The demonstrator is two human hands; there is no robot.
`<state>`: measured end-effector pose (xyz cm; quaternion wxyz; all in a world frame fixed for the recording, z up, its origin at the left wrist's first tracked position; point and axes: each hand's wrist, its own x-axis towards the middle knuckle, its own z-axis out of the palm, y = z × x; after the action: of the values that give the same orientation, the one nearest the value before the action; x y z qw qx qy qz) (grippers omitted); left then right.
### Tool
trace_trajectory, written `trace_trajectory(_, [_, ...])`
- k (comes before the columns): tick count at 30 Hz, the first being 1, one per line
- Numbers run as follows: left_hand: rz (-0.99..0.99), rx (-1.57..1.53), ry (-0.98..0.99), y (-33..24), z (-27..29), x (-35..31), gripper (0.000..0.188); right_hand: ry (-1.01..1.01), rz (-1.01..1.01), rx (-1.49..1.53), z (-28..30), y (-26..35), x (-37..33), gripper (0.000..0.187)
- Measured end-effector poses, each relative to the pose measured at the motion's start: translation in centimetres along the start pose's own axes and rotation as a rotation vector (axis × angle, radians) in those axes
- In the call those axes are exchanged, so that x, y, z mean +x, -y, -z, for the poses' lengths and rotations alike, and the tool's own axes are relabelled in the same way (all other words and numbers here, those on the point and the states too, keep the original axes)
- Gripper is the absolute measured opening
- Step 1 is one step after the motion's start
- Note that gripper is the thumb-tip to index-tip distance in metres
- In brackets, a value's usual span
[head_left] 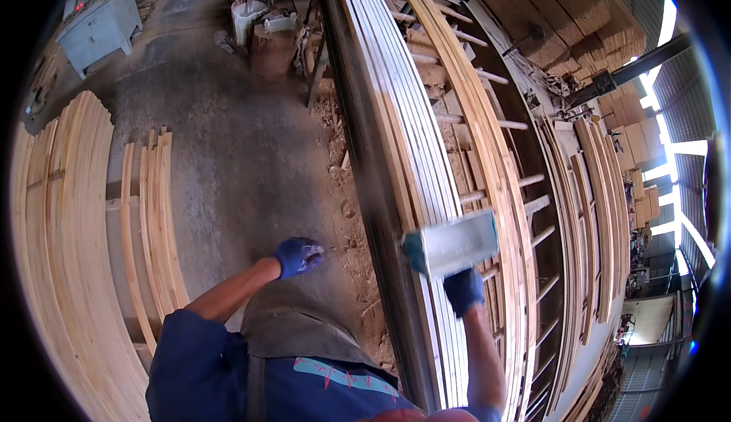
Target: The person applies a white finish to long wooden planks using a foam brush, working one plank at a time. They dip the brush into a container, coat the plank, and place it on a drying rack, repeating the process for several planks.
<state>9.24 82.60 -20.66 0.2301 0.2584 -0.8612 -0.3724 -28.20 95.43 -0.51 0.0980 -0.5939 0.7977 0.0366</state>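
My right hand [464, 291], in a blue glove, is closed on a box-shaped glue spreader [457, 244], whitish with teal ends. Its grip is partly hidden under the hand. The spreader lies across a row of long wooden strips [396, 72], their tops coated white over much of their length; bare wood shows on the strips at the row's left side. Out to the left, away from the strips, my left hand [299, 257] hangs above the floor in a blue glove with whitish fingertips. Its fingers are loosely bent and nothing shows in them.
Strips rest on a rack with metal rollers [472, 196]; a dark rail [373, 216] runs along its near side. Board stacks [76, 232] lie at left. A whitish bucket [249, 20] and a grey cabinet [97, 30] stand farther off. More lumber [594, 201] lies right.
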Motion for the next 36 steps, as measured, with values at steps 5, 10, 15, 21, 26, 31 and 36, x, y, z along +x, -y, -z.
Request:
trace_trajectory(5, [0.213, 0.026, 0.106, 7.2, 6.6, -2.1, 0.023, -0.094, 0.122, -0.007, 3.7, 10.8, 19.9, 0.029])
trace_trajectory(10, [0.389, 0.011, 0.103, 12.4, 12.5, 1.4, 0.023, -0.093, 0.156, 0.013, 6.5, 18.1, 38.3, 0.037])
trace_trajectory(15, [0.395, 0.130, 0.067, 18.9, 18.5, 5.6, 0.025, -0.222, 0.257, 0.122, 7.7, 26.3, 53.9, 0.039])
trace_trajectory(21, [0.420, 0.354, -0.132, 32.4, 23.7, 0.9, 0.027, -0.284, 0.425, 0.375, 8.2, 34.8, 68.0, 0.042])
trace_trajectory(26, [1.497, -1.201, -0.968, 36.7, 22.3, -12.9, 0.041, -0.601, 0.900, -0.112, 8.7, 46.0, 70.6, 0.017])
trace_trajectory(31, [1.845, -1.271, -0.873, 33.7, 18.1, -15.2, 0.029, 0.032, 0.619, 0.359, 3.3, 54.7, 75.8, 0.039])
trace_trajectory(36, [1.493, -1.588, -0.732, 40.4, 16.8, -15.6, 0.019, -0.280, 1.027, -0.060, -7.0, 59.0, 84.5, 0.033])
